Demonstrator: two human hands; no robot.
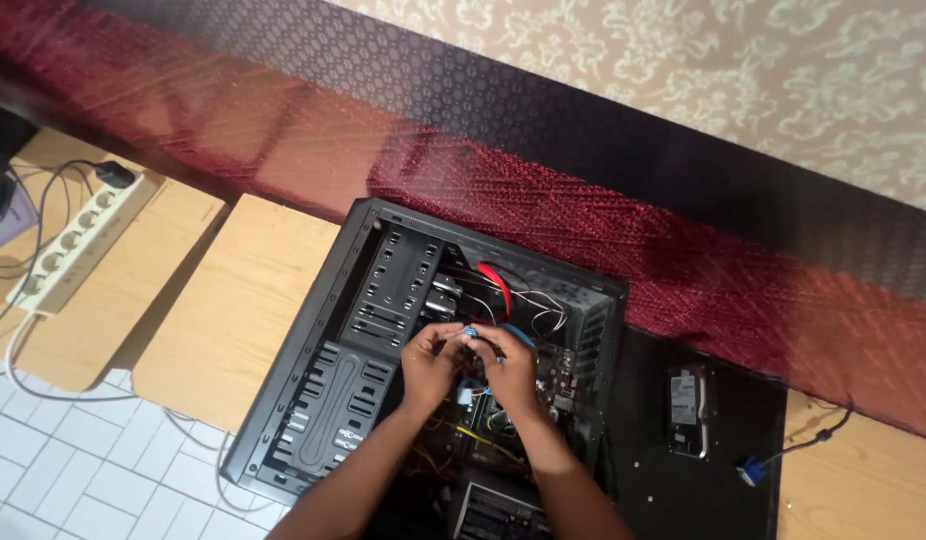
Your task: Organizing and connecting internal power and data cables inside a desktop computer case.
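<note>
where two hands [468, 362] meet: one blue connector [470, 332], one open case [313, 400]

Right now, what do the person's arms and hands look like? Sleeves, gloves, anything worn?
Both arms are bare from the frame edge to the fingers: no sleeves in view, no gloves. The left hand and right hand show no watch, strap or wristband. Whether a ring is worn is too small to tell.
</note>
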